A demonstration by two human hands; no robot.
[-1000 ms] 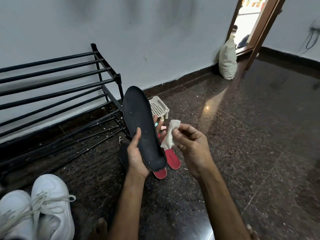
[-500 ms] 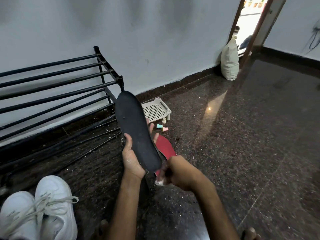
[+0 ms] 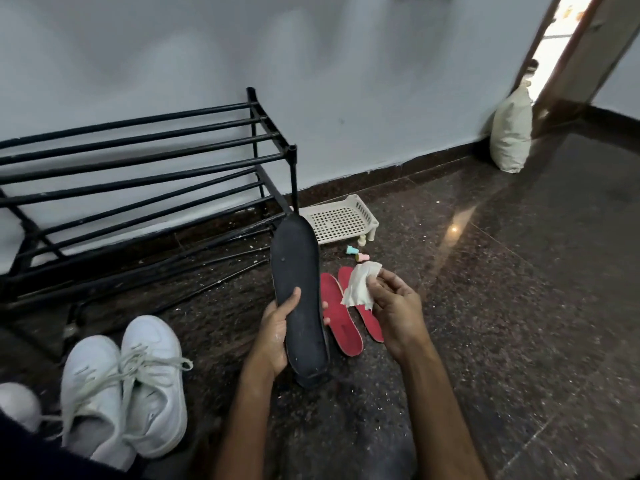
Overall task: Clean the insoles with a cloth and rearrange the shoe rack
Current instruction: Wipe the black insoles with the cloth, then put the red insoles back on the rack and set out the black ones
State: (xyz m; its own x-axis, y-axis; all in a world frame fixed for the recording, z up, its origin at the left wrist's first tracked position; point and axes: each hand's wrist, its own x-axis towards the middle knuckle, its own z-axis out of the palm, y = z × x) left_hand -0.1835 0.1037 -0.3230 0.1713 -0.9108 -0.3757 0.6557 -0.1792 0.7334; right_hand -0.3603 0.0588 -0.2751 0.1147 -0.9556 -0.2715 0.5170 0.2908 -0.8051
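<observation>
My left hand (image 3: 277, 336) grips a long black insole (image 3: 299, 282) near its heel and holds it upright, toe pointing away from me. To its right, my right hand (image 3: 394, 311) pinches a crumpled white cloth (image 3: 360, 285), held a little apart from the insole. Two red insoles (image 3: 341, 325) lie side by side on the dark floor below the cloth, partly hidden by my right hand. Another dark insole edge shows on the floor under the black one. The black metal shoe rack (image 3: 145, 168) stands against the wall at the left, its shelves bare.
A pair of white sneakers (image 3: 128, 382) sits on the floor at lower left. A white plastic basket tray (image 3: 341, 220) lies by the wall beside the rack, with small pastel caps (image 3: 358, 254) next to it. A stuffed sack (image 3: 510, 133) leans by the open doorway at far right.
My right hand with the cloth has risen from the insole's heel end to beside its middle, off its surface. The black insole stays upright in my left hand.
</observation>
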